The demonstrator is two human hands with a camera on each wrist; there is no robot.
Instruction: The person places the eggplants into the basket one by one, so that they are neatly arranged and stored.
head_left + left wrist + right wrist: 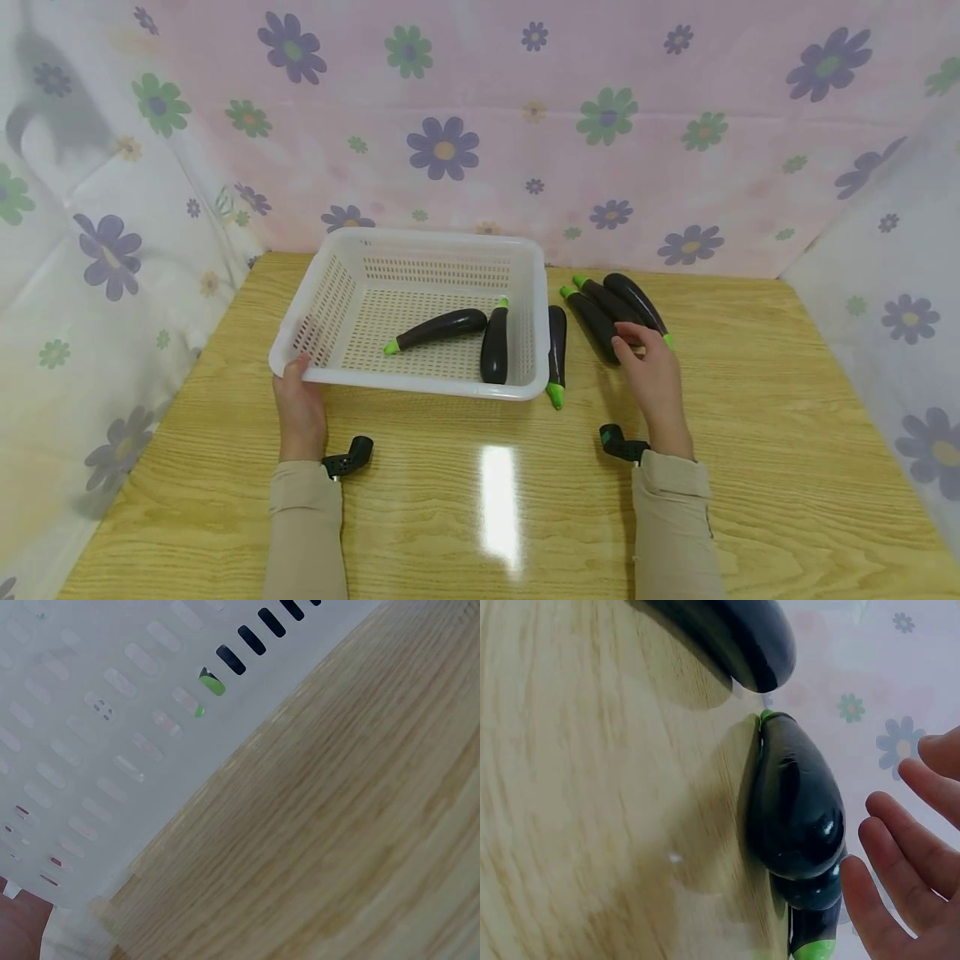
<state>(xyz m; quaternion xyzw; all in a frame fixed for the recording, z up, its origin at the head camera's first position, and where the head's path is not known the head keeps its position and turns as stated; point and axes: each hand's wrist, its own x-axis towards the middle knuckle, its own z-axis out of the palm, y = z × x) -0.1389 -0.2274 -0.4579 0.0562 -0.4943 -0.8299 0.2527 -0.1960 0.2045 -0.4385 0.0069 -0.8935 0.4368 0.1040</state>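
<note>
My left hand point(300, 412) grips the near left corner of a white plastic basket point(405, 385), the thumb up at the rim. Inside the basket lie two dark eggplants with green stem ends, one slanting point(446, 323) and one nearly upright in view point(494, 354). A third eggplant point(557, 342) lies along the basket's right side, partly covered by the rim. My right hand point(654, 375) hovers over several more eggplants point(595, 325) to the right. In the right wrist view its fingers point(922, 847) are loosely bent beside a plump eggplant point(795, 802), holding nothing.
All of this is on a wood-grain table point(420, 500). A flower-printed cloth point(480, 125) hangs behind the table and along both sides. Each wrist carries a small black camera mount point(352, 457).
</note>
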